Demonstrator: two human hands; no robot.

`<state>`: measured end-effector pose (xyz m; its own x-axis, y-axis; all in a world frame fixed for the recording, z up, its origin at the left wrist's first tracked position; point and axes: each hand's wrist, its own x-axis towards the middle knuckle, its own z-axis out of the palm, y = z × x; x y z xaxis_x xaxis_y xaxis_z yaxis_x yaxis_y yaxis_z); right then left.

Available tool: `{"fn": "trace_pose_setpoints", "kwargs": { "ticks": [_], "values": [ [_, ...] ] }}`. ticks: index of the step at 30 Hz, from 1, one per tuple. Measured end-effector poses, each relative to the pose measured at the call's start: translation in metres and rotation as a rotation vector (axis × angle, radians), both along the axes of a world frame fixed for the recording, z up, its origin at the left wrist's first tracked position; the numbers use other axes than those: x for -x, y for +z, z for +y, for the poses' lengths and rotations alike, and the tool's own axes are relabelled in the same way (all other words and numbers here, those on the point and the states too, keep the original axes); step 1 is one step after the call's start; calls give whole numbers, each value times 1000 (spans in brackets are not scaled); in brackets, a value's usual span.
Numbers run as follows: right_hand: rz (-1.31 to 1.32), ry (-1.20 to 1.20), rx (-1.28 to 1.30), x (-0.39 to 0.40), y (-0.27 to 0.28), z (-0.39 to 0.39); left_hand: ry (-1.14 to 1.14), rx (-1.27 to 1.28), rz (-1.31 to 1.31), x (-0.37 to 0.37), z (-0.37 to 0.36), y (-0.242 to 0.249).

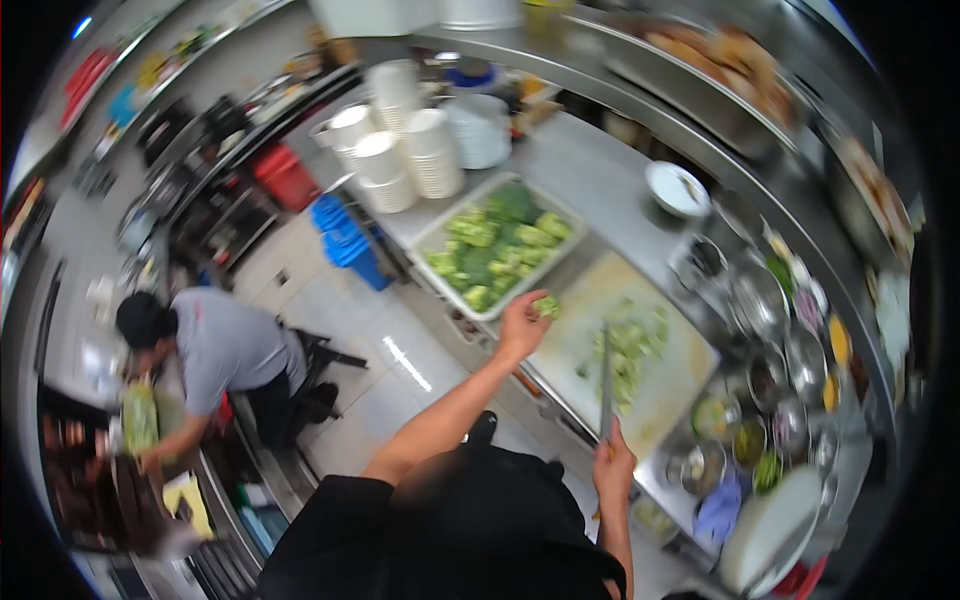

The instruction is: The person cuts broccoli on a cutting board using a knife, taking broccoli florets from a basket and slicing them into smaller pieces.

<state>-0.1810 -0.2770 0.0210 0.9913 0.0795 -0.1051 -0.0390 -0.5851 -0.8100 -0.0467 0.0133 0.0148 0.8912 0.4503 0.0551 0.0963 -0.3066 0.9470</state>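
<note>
My left hand (522, 326) is closed around a green broccoli piece (546, 306), at the near corner of a white tub (436, 240) of broccoli (480, 232). In my right hand (614, 462) is a kitchen knife (606, 385), gripped by its handle. The blade lies over the cutting board (580, 330), pointing away from me. Chopped pale green pieces (632, 350) are scattered on the board beside the blade. My fingers hide part of the broccoli piece and most of the knife handle.
Stacked white containers (434, 150) stand behind the tub. A white bowl (678, 190) sits on the steel counter (600, 165). Several metal bowls (760, 300) line the right side, near a blue cloth (718, 510). At far left, another person (225, 340) works at a separate counter.
</note>
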Motion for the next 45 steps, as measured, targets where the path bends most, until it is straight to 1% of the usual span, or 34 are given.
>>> {"fn": "trace_pose_setpoints", "kwargs": {
  "ticks": [2,4,5,7,8,9,10,11,12,13,15,16,17,19,21,22,25,27,28,29,30,31,32,33,34,36,38,39,42,43,44,45],
  "values": [
    [44,48,-24,-4,-11,-3,234,-131,-321,-7,27,20],
    [118,74,-145,-11,-25,-7,461,-451,-424,-23,62,19],
    [172,84,-184,-16,-35,-11,517,-473,-409,-28,71,16],
    [202,165,-187,-33,-59,-11,486,-346,-323,-45,94,-22],
    [216,147,-129,-38,-49,-30,526,-343,-325,-41,87,-19],
    [231,129,-72,-44,-35,-46,454,-305,-377,-21,83,-2],
    [295,11,68,-47,-9,-65,434,-283,-392,-4,74,2],
    [-88,225,95,-69,-12,-28,412,-268,-395,15,63,0],
    [-506,385,160,-91,-14,9,384,-252,-385,31,48,-8],
    [-616,453,154,-95,-10,35,354,-231,-367,46,33,-16],
    [-607,659,103,-84,-9,124,283,-191,-318,76,6,-29],
    [-589,813,80,-68,-8,177,246,-178,-296,89,-9,-35],
    [-572,976,50,-42,-4,234,177,-136,-300,100,-17,-37],
    [-558,1271,22,25,6,356,97,-112,-207,114,-29,-39],
    [-555,1429,43,86,-5,447,74,-96,-196,115,-38,-47],
    [-544,1460,52,108,-14,468,70,-93,-197,114,-40,-48],
    [-619,1449,-43,120,-39,455,-4,-143,-164,107,-48,-44],
    [-455,1484,37,68,34,389,-32,-245,-289,91,-61,-70],
    [-456,1230,80,3,11,312,-94,-233,-197,87,-68,-72],
    [-451,806,151,-71,-26,174,-155,-226,-104,82,-74,-74],
    [-441,341,239,-115,-50,23,-151,-250,-106,76,-84,-79],
    [-442,-53,352,-117,-52,-100,-207,-337,-124,67,-90,-84],
    [-413,-214,492,-114,-48,-141,-262,-357,-92,63,-90,-73],
    [-290,-250,632,-116,-54,-140,-318,-377,-61,59,-93,-61],
    [-143,-217,728,-122,-58,-127,-326,-363,12,56,-99,-42],
    [-37,-82,747,-123,-59,-102,-378,-548,-2,34,-102,-46],
    [-123,2,666,-112,-60,-91,-445,-585,-2,14,-106,-49],
    [-163,46,626,-106,-57,-84,-456,-629,1,11,-106,-43],
    [-152,89,478,-92,-49,-81,-591,-666,-52,-18,-104,-44],
    [-128,86,441,-86,-38,-82,-668,-646,-45,-28,-100,-40],
    [-108,25,389,-80,-27,-84,-702,-643,-47,-38,-96,-37],
    [-76,-54,316,-69,-21,-88,-789,-641,-41,-48,-91,-32]
  ]
}}
